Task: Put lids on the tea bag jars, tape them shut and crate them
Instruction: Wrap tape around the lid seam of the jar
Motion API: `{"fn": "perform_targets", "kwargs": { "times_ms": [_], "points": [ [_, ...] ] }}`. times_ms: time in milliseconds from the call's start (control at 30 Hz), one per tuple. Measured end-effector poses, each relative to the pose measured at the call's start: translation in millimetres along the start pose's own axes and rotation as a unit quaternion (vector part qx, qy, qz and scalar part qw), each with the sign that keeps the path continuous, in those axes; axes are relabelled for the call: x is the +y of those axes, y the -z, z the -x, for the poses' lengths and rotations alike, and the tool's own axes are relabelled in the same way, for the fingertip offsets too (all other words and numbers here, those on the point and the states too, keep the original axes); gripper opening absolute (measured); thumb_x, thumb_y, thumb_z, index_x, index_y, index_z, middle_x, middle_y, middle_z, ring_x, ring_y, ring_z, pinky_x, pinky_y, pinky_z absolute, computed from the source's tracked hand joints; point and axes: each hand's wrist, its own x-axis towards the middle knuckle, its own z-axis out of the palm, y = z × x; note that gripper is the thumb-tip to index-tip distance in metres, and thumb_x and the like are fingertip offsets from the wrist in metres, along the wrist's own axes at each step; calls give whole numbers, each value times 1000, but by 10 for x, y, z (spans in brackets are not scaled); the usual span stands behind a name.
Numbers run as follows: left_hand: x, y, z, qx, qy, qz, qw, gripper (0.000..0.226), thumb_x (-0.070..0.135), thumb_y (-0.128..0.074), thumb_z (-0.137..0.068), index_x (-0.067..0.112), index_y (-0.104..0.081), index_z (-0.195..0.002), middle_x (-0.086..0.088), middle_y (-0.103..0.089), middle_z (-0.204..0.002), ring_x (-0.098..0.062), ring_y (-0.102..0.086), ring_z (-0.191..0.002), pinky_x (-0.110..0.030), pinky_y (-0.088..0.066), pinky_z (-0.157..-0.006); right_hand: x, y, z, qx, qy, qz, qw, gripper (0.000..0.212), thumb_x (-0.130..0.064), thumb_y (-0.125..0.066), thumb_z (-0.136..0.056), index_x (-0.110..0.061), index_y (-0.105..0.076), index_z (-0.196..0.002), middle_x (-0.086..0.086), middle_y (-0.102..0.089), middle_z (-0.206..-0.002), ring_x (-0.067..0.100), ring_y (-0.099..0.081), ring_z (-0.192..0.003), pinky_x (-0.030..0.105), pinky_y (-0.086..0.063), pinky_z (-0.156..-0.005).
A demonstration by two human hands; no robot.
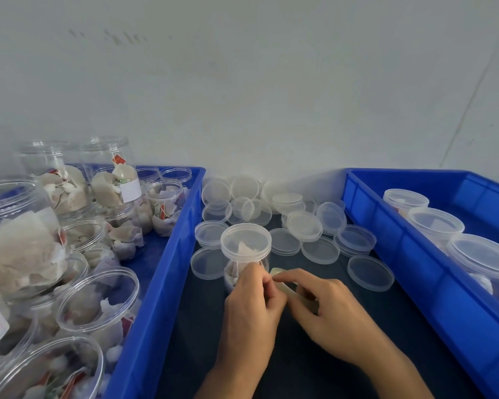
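Note:
A clear jar of tea bags (244,264) stands upright on the dark table between two blue crates, with a clear lid (245,242) on top. My left hand (251,306) is against the jar's near side, its fingertips pinched at the end of the tape. My right hand (326,309) grips a roll of clear tape (285,286) just right of the jar. Both hands meet at the tape end beside the jar wall. The lower part of the jar is hidden behind my left hand.
A blue crate (167,254) on the left holds several open jars of tea bags (98,300). The blue crate (392,234) on the right holds three lidded jars (435,223). Several loose clear lids (304,226) lie on the table behind the jar, against the white wall.

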Motion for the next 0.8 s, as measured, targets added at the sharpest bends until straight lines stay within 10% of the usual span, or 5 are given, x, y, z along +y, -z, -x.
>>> {"fn": "perform_targets", "kwargs": {
  "times_ms": [467,800],
  "points": [
    [-24,77,29,-33,-5,23,999,33,30,-77,-95,24,-70,-127,14,-69,-97,-8,-71,-87,-26,-61,-73,69,-24,8,45,-18,-131,990,14,-37,-61,-105,-47,-65,-114,6,-63,-74,26,-61,-68,52,-54,-70],
    [-7,67,14,-24,-23,11,999,10,18,-75,-97,22,-72,-88,15,-68,-77,-11,-69,-72,-34,-58,-62,49,-27,12,35,-14,-54,998,25,-54,-55,-99,-55,-53,-124,-7,-67,-75,17,-64,-70,38,-57,-70]
  ]
}}
